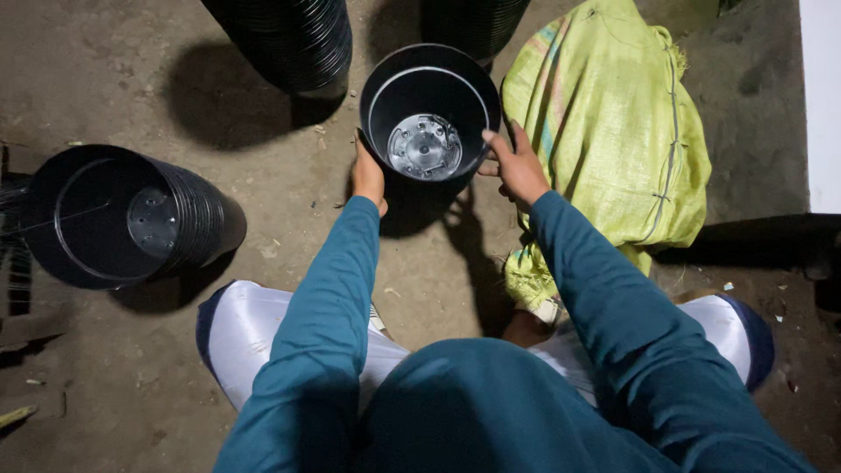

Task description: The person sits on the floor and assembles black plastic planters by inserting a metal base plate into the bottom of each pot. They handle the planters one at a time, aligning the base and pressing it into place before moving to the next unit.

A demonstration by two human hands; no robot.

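Observation:
I hold a black plastic pot (428,105) out in front of me, its mouth facing up toward me and its shiny holed bottom visible inside. My left hand (368,173) grips its left rim. On the right rim sits my right hand (517,165), fingers curled over the edge. Both arms are in teal sleeves. The pot hangs above a dirt floor.
A stack of nested black pots (123,215) lies on its side at the left. Two more black pot stacks (293,39) stand at the top. A yellow-green woven sack (613,131) lies to the right. A white wall edge (822,105) is at far right.

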